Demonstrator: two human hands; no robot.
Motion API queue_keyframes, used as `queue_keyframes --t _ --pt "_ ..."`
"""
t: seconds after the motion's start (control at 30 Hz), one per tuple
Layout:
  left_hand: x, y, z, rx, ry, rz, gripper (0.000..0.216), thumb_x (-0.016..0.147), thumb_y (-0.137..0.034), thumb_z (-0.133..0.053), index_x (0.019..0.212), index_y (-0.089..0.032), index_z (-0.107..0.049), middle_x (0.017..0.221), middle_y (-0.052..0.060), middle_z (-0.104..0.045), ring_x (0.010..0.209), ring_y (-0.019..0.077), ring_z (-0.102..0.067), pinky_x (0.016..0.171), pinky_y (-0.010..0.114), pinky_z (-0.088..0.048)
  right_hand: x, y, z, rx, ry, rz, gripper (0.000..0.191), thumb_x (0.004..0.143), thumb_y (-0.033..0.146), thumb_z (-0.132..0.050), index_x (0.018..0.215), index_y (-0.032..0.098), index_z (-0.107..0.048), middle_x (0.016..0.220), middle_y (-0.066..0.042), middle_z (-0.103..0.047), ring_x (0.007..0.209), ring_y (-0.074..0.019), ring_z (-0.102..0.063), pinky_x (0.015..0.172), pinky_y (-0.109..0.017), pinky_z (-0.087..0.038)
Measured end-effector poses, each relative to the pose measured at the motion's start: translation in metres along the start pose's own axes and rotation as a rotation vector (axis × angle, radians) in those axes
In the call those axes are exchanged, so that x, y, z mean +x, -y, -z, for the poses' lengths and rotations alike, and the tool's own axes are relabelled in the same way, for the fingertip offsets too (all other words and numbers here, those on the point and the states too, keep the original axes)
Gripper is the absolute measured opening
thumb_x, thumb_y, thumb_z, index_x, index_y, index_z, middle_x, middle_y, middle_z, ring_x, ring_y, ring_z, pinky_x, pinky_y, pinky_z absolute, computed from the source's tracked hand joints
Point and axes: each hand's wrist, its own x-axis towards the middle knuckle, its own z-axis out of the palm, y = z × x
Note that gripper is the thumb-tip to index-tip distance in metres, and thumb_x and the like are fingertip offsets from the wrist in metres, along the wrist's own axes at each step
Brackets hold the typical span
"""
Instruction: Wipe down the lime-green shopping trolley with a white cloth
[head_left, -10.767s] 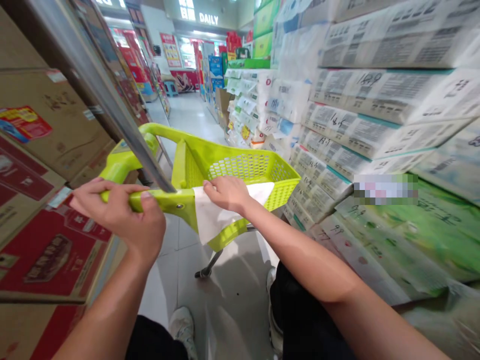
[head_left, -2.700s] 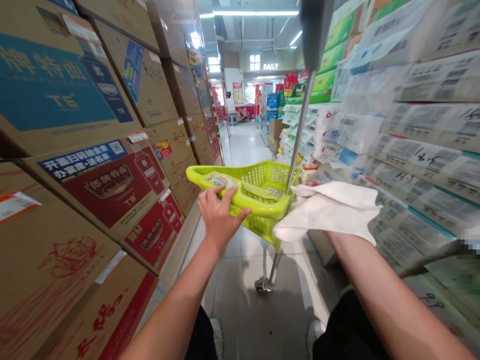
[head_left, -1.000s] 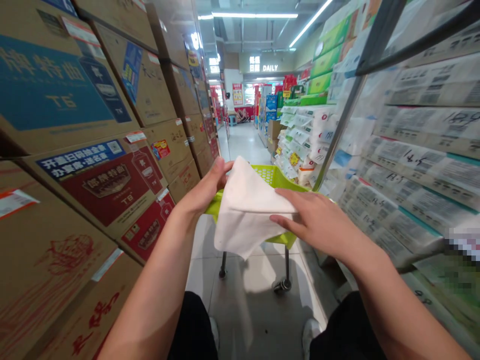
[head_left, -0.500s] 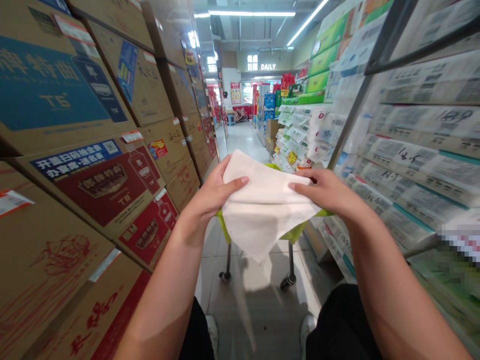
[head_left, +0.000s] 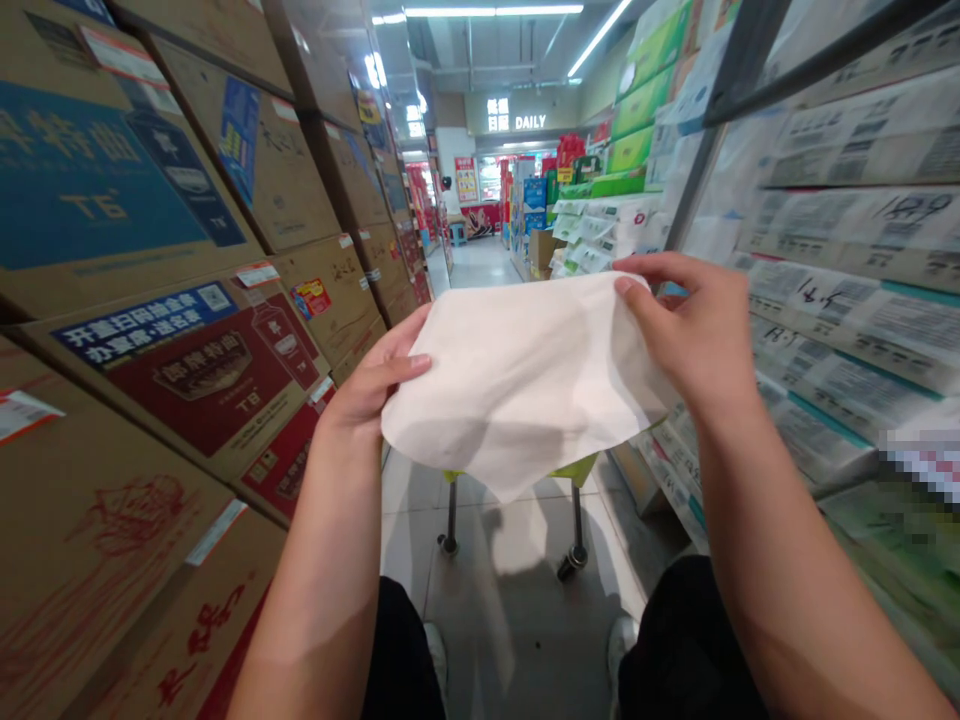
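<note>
White cloth [head_left: 517, 370], one: spread between left hand [head_left: 364, 378] and right hand [head_left: 701, 325], mostly hiding green cart [head_left: 579, 468]. Pinched by fingers [head_left: 414, 366] at left edge and upper right corner. Best handled lightly: draw edges evenly apart, ease out creases.

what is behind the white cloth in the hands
Below the white cloth, bits of a yellow-green cart show, with two legs on casters; beyond the cloth's top edge, the aisle floor. The cart's inside is covered, so its contents can't be seen.
</note>
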Motion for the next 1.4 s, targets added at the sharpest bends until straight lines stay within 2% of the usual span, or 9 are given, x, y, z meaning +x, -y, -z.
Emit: queue_keyframes --t 0.1,0.23,0.4,0.57,0.7,0.9,1.0,1.17,1.4 --pt "-0.001 0.001 -0.002 -0.037 0.002 0.001 0.095 0.069 -0.056 -0.082 0.154 -0.034 -0.046 0.135 0.008 -0.068 0.12 0.0306 -0.068 0.095 0.042 -0.06 0.0 0.008 -0.007 -0.161 -0.035 0.054 0.032 0.097 0.026 -0.053 0.119 0.023 -0.076 0.112 -0.006 -0.074 0.07 -0.0165 -0.058 0.087 -0.037 -0.05" --pt "0.007 0.01 -0.009 0.139 -0.165 0.081 0.096 0.077 -0.046 -0.078 0.161 -0.03 -0.035 0.13 0.011 -0.069 0.1 0.0241 -0.071 0.084 0.038 -0.06 -0.004 0.005 -0.022 -0.36 0.169 0.0 0.042 0.097 0.021 -0.047 0.134 0.022 -0.068 0.13 -0.012 -0.068 0.106 -0.0298 -0.065 0.101 -0.048 -0.047" --pt "0.005 0.009 -0.014 0.86 -0.407 -0.003 0.053 0.087 -0.051 -0.065 0.133 -0.024 -0.07 0.128 0.012 -0.067 0.094 0.0244 -0.068 0.088 0.039 -0.054 -0.019 0.015 -0.039 -0.287 0.397 0.111 0.049 0.1 0.039 -0.049 0.142 0.016 -0.061 0.137 -0.019 -0.064 0.128 -0.0374 -0.056 0.107 -0.052 -0.044" --pt "-0.005 0.005 -0.001 1.22 -0.31 0.157 0.057 0.099 -0.063 -0.036 0.108 -0.027 -0.078 0.102 0.01 -0.077 0.095 0.0313 -0.069 0.081 0.038 -0.047 -0.042 0.041 -0.05 -0.201 0.83 0.194 0.068 0.095 0.076 -0.044 0.14 0.028 -0.061 0.132 -0.01 -0.07 0.114 -0.0316 -0.066 0.095 -0.044 -0.051" --pt "-0.003 0.02 0.012 1.344 -0.219 0.325 0.074 0.1 -0.066 -0.019 0.099 -0.024 -0.08 0.1 0.015 -0.078 0.1 0.0363 -0.07 0.079 0.04 -0.045 -0.041 0.044 -0.051 -0.309 0.911 0.088 0.079 0.085 0.09 -0.042 0.126 0.028 -0.067 0.118 -0.011 -0.075 0.101 -0.0339 -0.071 0.082 -0.043 -0.053" --pt "0.004 0.033 0.011 1.397 -0.275 0.296 0.084 0.1 -0.064 -0.01 0.085 -0.018 -0.079 0.093 0.02 -0.077 0.099 0.0367 -0.07 0.085 0.044 -0.047 -0.033 0.028 -0.033 -0.434 0.99 -0.021 0.08 0.074 0.088 -0.06 0.122 0.025 -0.069 0.109 -0.013 -0.078 0.096 -0.034 -0.073 0.073 -0.038 -0.053" --pt "0.006 0.034 0.011 1.358 -0.345 0.294 0.079 0.1 -0.061 -0.014 0.081 -0.019 -0.078 0.092 0.02 -0.076 0.098 0.0357 -0.069 0.086 0.044 -0.046 -0.035 0.026 -0.027 -0.557 1.005 -0.019 0.06 0.073 0.065 -0.076 0.117 0.024 -0.073 0.106 -0.013 -0.078 0.093 -0.0325 -0.074 0.07 -0.037 -0.053" --pt "0.004 0.038 0.008 1.354 -0.387 0.253 0.071 0.1 -0.057 -0.019 0.079 -0.021 -0.076 0.089 0.017 -0.076 0.093 0.033 -0.067 0.082 0.041 -0.043 -0.043 0.031 -0.029 -0.696 0.982 -0.032 0.04 0.074 0.037 -0.075 0.111 0.022 -0.076 0.101 -0.014 -0.079 0.085 -0.0295 -0.075 0.063 -0.033 -0.048" --pt "0.005 0.042 -0.002 1.394 -0.453 0.179 0.058 0.1 -0.047 -0.027 0.078 -0.021 -0.075 0.088 0.015 -0.077 0.088 0.0309 -0.067 0.072 0.038 -0.035 -0.074 0.005 -0.045 -0.791 0.507 0.161 0.03 0.097 0.021 -0.041 0.1 0.016 -0.071 0.083 -0.015 -0.074 0.076 -0.0261 -0.067 0.068 -0.036 -0.036"
